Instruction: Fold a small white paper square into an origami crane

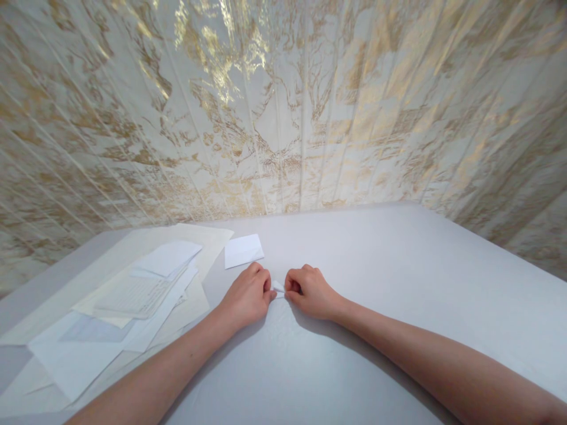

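Between my two hands is a small folded piece of white paper [279, 287], mostly hidden by the fingers. My left hand [250, 293] pinches its left end between thumb and curled fingers. On the opposite end, my right hand [312, 292] grips it in a similar pinch. Both hands are close together, low over the table. Just beyond my left hand lies a folded white sheet [243, 251], flat and apart from the fingers.
A loose pile of white and cream papers [97, 354] spreads over the left side, with a printed sheet [133, 295] among them. The pale table [398, 254] meets a white and gold patterned curtain [283, 118] at the back.
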`<state>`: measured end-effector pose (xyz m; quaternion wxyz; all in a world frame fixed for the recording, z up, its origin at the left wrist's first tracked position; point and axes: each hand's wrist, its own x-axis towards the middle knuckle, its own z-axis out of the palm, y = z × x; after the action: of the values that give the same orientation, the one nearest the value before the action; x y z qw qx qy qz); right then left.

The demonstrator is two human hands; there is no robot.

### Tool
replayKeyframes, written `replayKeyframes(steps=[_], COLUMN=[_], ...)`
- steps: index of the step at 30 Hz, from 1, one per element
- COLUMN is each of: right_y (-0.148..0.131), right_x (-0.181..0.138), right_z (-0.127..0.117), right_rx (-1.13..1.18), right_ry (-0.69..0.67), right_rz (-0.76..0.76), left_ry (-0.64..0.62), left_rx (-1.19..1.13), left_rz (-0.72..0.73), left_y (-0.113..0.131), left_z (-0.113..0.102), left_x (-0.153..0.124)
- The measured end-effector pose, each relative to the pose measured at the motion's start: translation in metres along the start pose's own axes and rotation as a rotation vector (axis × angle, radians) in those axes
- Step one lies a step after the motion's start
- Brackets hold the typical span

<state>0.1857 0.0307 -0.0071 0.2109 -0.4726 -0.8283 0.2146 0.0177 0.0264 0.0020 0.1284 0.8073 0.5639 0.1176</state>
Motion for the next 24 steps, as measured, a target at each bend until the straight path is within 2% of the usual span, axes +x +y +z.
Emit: replayKeyframes(steps=[4, 7, 15, 24], right_y=[0.000, -0.003, -0.004, -0.001], right_x=[0.003, 0.003, -0.002, -0.003], right_z=[-0.003, -0.001, 0.008, 0.008], right_rx=[0.059, 0.032, -0.144, -0.088], right_ry=[-0.014, 0.028, 0.054, 0.039], right_rz=[0.073, 0.103, 0.085, 0.030], left_ry=[-0.012, -0.016, -0.044, -0.076], left_rx=[0.018, 0.015, -0.002, -0.073], left_rz=[0.000, 0.007, -0.002, 0.000], left_y=[0.000, -0.001, -0.003, -0.009], left_z=[-0.001, 0.000, -0.002, -0.002], left_x=[0.000, 0.000, 0.001, 0.004])
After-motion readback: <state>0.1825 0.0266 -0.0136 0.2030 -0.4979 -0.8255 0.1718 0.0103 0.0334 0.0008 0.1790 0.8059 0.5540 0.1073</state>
